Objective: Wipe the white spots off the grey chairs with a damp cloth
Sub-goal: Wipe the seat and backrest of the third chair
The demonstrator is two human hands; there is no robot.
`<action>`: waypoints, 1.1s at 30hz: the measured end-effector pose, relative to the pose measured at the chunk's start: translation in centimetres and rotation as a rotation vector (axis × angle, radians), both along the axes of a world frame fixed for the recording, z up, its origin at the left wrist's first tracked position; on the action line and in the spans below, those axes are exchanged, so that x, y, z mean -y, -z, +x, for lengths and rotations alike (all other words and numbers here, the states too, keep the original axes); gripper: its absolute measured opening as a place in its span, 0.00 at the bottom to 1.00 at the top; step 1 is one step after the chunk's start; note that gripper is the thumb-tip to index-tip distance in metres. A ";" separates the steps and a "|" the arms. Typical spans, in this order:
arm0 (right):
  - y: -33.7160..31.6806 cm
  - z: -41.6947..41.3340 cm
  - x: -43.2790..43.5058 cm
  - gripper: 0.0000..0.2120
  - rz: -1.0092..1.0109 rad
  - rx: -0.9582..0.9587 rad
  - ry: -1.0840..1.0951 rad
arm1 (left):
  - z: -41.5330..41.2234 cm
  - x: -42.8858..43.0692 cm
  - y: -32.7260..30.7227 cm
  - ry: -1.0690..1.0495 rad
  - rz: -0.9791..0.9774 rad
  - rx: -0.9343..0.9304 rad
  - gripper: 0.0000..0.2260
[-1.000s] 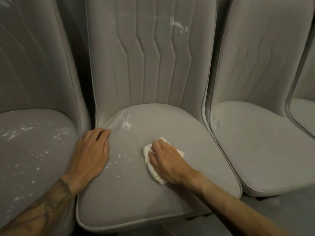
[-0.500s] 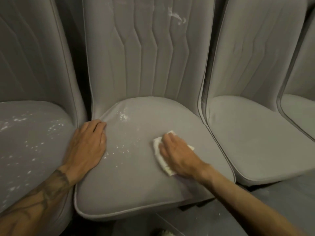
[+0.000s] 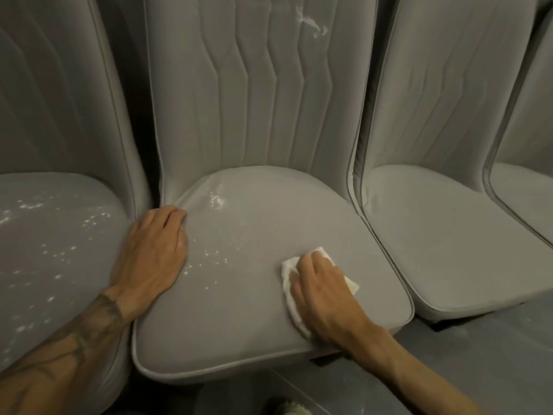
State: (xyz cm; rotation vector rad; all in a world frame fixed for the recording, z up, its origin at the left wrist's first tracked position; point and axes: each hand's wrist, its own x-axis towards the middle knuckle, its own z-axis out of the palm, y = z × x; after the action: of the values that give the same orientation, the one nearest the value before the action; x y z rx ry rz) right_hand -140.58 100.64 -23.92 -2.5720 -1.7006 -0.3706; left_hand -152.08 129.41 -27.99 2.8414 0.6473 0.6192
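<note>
A row of grey chairs stands side by side. On the middle chair's seat my right hand presses a folded white cloth flat against the right part of the cushion. White spots speckle the seat's left part, with a denser patch near the backrest. My left hand rests flat on the seat's left edge, fingers together, holding nothing. A white smear marks the top of the middle backrest.
The left chair's seat carries several white spots. The right chair's seat looks free of spots, and a further chair shows at the far right edge. Grey floor lies in front.
My right hand has slid the cloth to the right across the middle seat, away from the spots. My left hand has stayed on the seat's left edge.
</note>
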 end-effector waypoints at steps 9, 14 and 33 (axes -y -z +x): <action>0.7 2.8 -2.5 0.11 0.012 -0.102 -0.031 | 0.0 -0.2 0.3 0.014 0.019 0.017 0.19; 1.2 -0.2 -7.0 0.13 0.046 -0.164 -0.068 | 0.1 -0.1 0.1 -0.008 -0.007 0.024 0.20; 1.1 7.6 -14.1 0.13 0.044 -0.216 0.068 | 0.0 -0.1 0.5 -0.129 0.004 0.026 0.15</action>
State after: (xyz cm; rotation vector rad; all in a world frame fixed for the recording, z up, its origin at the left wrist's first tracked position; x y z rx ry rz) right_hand -132.95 114.71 -25.04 -2.5366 -1.5198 -0.1245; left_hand -152.03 129.52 -28.50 2.8069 0.8313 0.6765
